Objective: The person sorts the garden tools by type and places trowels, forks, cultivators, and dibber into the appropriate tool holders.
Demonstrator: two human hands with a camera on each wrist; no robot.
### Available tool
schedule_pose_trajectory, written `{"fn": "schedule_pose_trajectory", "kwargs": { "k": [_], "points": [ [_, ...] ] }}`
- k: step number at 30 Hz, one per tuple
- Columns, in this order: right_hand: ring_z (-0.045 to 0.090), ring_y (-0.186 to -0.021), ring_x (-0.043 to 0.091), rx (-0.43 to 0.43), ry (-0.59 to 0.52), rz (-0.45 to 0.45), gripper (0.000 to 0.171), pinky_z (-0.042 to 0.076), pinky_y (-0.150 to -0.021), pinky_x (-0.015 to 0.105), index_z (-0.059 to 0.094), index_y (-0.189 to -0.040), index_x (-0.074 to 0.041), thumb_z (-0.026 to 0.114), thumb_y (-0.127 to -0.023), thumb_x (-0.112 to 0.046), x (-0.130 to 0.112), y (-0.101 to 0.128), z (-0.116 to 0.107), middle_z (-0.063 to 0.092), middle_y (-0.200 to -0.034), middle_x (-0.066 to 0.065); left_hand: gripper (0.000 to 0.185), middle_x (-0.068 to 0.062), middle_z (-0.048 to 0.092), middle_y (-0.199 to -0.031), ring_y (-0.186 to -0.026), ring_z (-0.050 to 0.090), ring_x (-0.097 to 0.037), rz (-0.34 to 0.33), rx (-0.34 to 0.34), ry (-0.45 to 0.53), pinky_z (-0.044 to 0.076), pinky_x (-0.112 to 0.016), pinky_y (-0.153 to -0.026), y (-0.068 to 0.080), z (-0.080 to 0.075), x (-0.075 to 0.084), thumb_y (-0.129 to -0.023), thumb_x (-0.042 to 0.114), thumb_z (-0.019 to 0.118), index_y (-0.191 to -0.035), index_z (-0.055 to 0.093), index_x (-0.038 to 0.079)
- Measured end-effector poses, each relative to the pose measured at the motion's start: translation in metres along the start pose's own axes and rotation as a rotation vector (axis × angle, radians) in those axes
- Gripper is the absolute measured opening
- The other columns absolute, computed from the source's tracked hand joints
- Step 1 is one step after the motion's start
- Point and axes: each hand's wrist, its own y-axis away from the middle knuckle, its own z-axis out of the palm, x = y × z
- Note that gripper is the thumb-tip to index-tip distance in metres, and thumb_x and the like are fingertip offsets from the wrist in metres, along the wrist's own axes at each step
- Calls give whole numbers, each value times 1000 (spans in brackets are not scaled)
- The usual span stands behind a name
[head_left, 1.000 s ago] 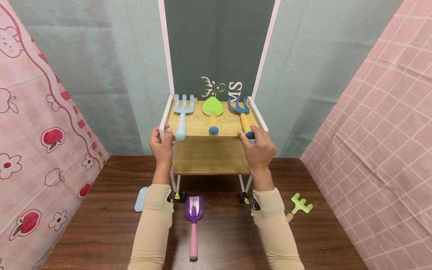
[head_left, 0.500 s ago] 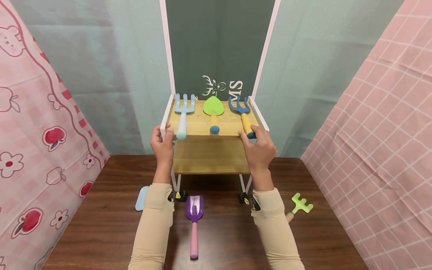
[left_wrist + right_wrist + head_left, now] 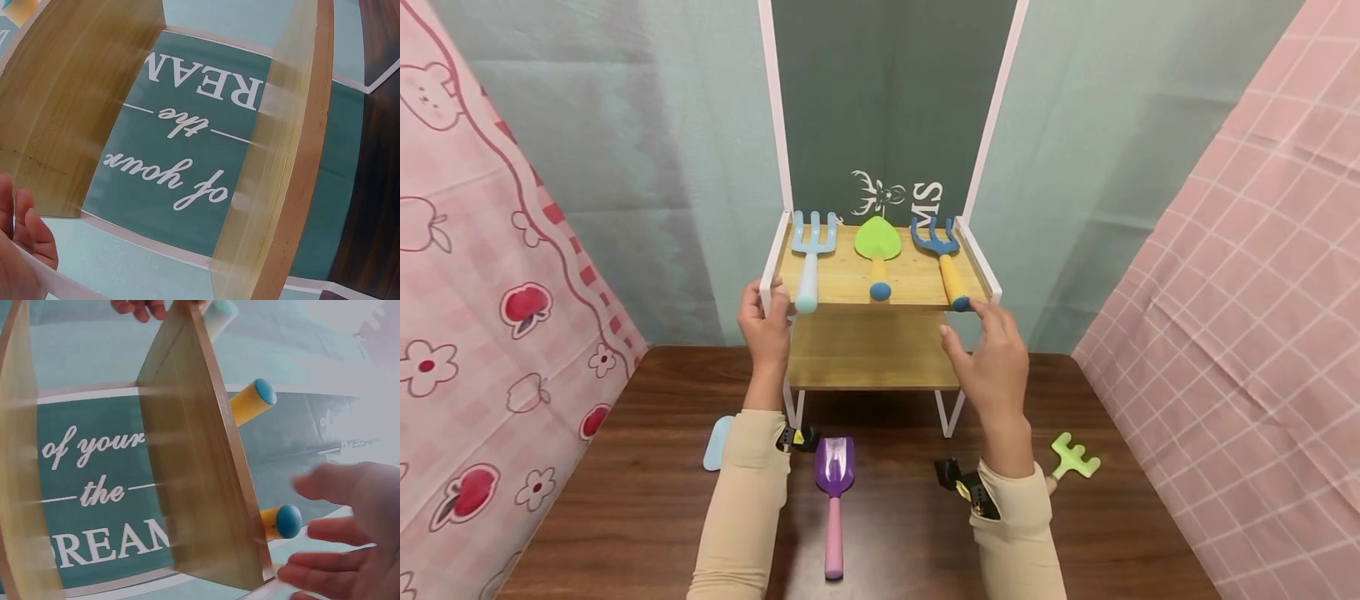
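My left hand (image 3: 767,327) grips the white side frame of a two-tier wooden shelf (image 3: 838,287) at its front left corner; in the left wrist view its curled fingers (image 3: 39,234) show beside the white bar. My right hand (image 3: 996,362) is apart from the tools, fingers spread, just below the yellow handle of a dark blue hand rake (image 3: 952,279) on the top tier. That handle's blue end (image 3: 289,521) faces the hand in the right wrist view. Left of the rake lie a green hand trowel (image 3: 877,240) with a yellow handle and a light blue hand fork (image 3: 810,258).
On the brown table (image 3: 895,533) lie a purple scoop (image 3: 835,471) with a pink handle, a light green hand rake (image 3: 1072,456) at the right, and a light blue piece (image 3: 718,443) partly behind the left sleeve. A dark green lettered cloth (image 3: 891,100) hangs behind the shelf.
My right hand has let go of the dark blue rake's handle end and drawn back down and to the right, fingers opening. The left hand keeps its grip on the shelf frame.
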Motion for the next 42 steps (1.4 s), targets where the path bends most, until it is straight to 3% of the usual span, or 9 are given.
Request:
{"fn": "schedule_pose_trajectory", "kwargs": {
  "k": [5, 9, 12, 15, 19, 23, 29, 36, 42],
  "points": [
    [63, -72, 30, 100, -44, 20, 22, 48, -61, 44, 68, -94, 6, 71, -79, -10, 5, 6, -7, 65, -81, 18, 28, 3, 55, -68, -56, 52, -6, 2, -1, -8, 39, -28, -50, 0, 0, 0, -83, 6, 54, -103, 54, -14],
    [64, -70, 29, 53, -33, 17, 19, 48, -59, 43, 69, -91, 5, 71, -79, -10, 12, 10, -15, 66, -82, 17, 26, 1, 55, -69, -56, 53, -10, 4, 1, -4, 40, -26, -49, 0, 0, 0, -83, 6, 54, -101, 55, -12],
    [65, -71, 30, -63, 4, 32, 22, 48, -62, 44, 69, -93, 4, 73, -78, -12, 16, 13, -25, 67, -82, 17, 23, 2, 56, -69, -56, 53, -15, -3, 0, 4, 40, -26, -49, 0, 0, 0, -84, 7, 54, -100, 57, -10],
    [63, -80, 33, -265, 52, 89, 32, 47, -67, 48, 66, -103, 3, 73, -79, -17, 19, 14, -37, 67, -89, 18, 23, 3, 56, -69, -57, 53, -18, -6, 0, 8, 39, -24, -49, 0, 0, 0, -83, 7, 54, -100, 56, -9],
    [55, -101, 40, -576, 120, 153, 48, 42, -80, 55, 58, -121, 1, 70, -82, -25, 21, 15, -51, 60, -111, 23, 26, 4, 55, -68, -56, 53, -15, -4, -1, 5, 39, -22, -50, -1, 0, 1, -84, 7, 54, -101, 55, -12],
    [50, -108, 45, -765, 148, 159, 55, 38, -85, 57, 53, -126, 2, 69, -83, -28, 26, 20, -58, 56, -118, 25, 27, 5, 55, -68, -56, 53, -10, -6, -2, 2, 39, -21, -50, -1, 1, 1, -84, 8, 54, -101, 55, -12],
    [51, -107, 44, -896, 170, 176, 57, 40, -84, 56, 53, -127, -1, 70, -81, -30, 33, 32, -59, 56, -116, 25, 26, 5, 55, -69, -57, 53, -15, 0, -3, 9, 40, -21, -50, -1, 0, 0, -83, 7, 54, -101, 54, -13],
    [50, -107, 44, -952, 186, 194, 58, 40, -84, 56, 54, -127, -1, 70, -81, -32, 39, 43, -59, 56, -117, 25, 28, 3, 55, -71, -60, 52, -29, 6, -14, 1, 40, -23, -52, 0, 0, 2, -84, 7, 54, -102, 53, -14],
    [49, -109, 45, -999, 177, 236, 58, 40, -84, 56, 53, -128, -1, 69, -81, -31, 43, 52, -61, 55, -118, 26, 25, 4, 54, -70, -58, 53, -20, 12, -13, 8, 40, -22, -52, 0, 0, 1, -84, 7, 54, -100, 54, -12]
  ]
}}
